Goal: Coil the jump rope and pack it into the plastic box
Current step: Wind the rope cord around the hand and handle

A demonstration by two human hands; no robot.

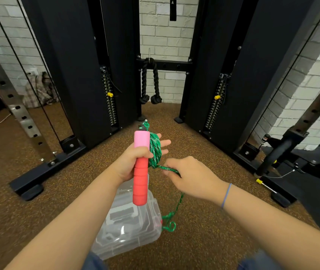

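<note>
My left hand (133,160) grips a foam jump-rope handle (141,168), pink at the top and red below, held upright. Green braided rope (155,151) is wound in a thick coil around the fingers of that hand. My right hand (186,176) pinches the loose strand just right of the coil. From there the rope hangs down to a small tangle (169,226) on the floor. A clear plastic box (129,227) lies on the floor below my hands, its lid down; a bit of red shows at its right edge.
A black cable machine (100,65) with two weight stacks stands ahead, a black triceps rope (151,82) hanging between them. A perforated steel upright (9,94) is on the left, a weight plate and bar (280,152) on the right. Brown speckled rubber floor lies underfoot.
</note>
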